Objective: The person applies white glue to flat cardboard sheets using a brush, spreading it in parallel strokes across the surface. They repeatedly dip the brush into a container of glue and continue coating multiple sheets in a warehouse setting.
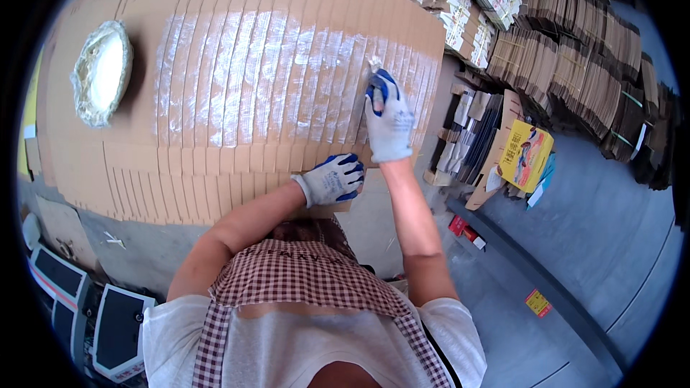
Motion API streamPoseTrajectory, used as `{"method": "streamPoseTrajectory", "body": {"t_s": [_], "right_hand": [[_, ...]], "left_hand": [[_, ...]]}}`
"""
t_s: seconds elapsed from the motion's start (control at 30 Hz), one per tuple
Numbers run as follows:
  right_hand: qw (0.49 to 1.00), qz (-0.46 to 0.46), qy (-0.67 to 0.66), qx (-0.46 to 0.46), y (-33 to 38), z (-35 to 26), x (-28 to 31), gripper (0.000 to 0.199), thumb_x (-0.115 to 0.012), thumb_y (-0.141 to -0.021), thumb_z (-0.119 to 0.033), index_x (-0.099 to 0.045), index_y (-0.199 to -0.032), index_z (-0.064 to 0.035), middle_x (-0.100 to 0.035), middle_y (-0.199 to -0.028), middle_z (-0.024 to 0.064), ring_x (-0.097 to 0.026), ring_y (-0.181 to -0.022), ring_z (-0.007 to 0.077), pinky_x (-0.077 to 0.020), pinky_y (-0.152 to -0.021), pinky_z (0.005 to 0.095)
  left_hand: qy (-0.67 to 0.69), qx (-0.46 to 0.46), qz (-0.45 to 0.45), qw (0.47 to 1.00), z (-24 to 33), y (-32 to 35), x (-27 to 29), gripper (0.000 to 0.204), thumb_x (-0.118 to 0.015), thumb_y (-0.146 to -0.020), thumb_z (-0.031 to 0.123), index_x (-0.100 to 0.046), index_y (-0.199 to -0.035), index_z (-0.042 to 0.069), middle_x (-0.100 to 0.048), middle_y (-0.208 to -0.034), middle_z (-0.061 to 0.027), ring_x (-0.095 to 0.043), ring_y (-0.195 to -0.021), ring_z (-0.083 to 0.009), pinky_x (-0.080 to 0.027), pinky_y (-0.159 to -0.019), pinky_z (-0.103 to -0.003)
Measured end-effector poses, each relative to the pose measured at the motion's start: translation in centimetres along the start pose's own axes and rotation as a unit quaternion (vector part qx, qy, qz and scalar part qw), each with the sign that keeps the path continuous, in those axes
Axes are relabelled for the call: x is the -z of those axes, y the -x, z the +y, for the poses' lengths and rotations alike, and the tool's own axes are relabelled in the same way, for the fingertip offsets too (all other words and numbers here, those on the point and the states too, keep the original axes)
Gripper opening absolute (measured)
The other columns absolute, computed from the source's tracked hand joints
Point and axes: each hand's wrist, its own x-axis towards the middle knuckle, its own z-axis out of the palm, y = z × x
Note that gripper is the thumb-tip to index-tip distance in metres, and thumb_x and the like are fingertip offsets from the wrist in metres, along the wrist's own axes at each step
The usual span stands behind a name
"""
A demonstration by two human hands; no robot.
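Observation:
Overlapping brown cardboard sheets (237,159) lie fanned in rows before me, with white paste smeared across their middle strips. My right hand (389,118), in a white and blue glove, is closed around a small brush (375,65) near the right end of the pasted area. The brush tip is coated white; most of its handle is hidden by the fingers. In a matching glove, my left hand (334,179) rests at the near edge of the sheets, fingers extended to the right. At the far left, a paste-crusted bowl (85,100) of white paste stands on the cardboard.
Bundled stacks of flattened cardboard (568,65) fill the right back. Closer stand dark folded pieces (471,136) and a yellow printed box (526,156). A dark metal beam (539,273) crosses the floor at right. Grey-and-black equipment (118,330) sits at lower left.

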Motion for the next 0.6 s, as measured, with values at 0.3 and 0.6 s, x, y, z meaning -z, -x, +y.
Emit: {"method": "streamPoseTrajectory", "body": {"t_s": [0.3, 0.6], "right_hand": [[0.999, 0.01, -0.007, -0.035, -1.6, -1.6, -1.4, 0.046, -0.071, -0.08, -0.012, -0.056, -0.124, -0.0065, -0.061, -0.117, 0.0176, -0.062, -0.106, 0.0364, -0.0512, -0.091, 0.041], [0.999, -0.001, -0.009, -0.048, -3.6, -2.4, -1.9, 0.043, -0.071, -0.081, -0.013, -0.057, -0.121, -0.0064, -0.06, -0.121, 0.0164, -0.063, -0.106, 0.0361, -0.051, -0.092, 0.0389]], "left_hand": [[0.023, 0.007, 0.031, 0.999, 0.3, 0.3, -0.8, 0.018, -0.059, -0.086, 0.029, -0.065, -0.092, 0.013, -0.061, -0.104, -0.0063, -0.057, -0.101, -0.0247, -0.045, -0.092, -0.039], [0.04, -0.005, 0.07, 0.997, 0.1, 0.2, -0.7, 0.015, -0.061, -0.081, 0.027, -0.065, -0.084, 0.012, -0.059, -0.094, -0.0067, -0.055, -0.096, -0.0251, -0.045, -0.089, -0.039]]}}
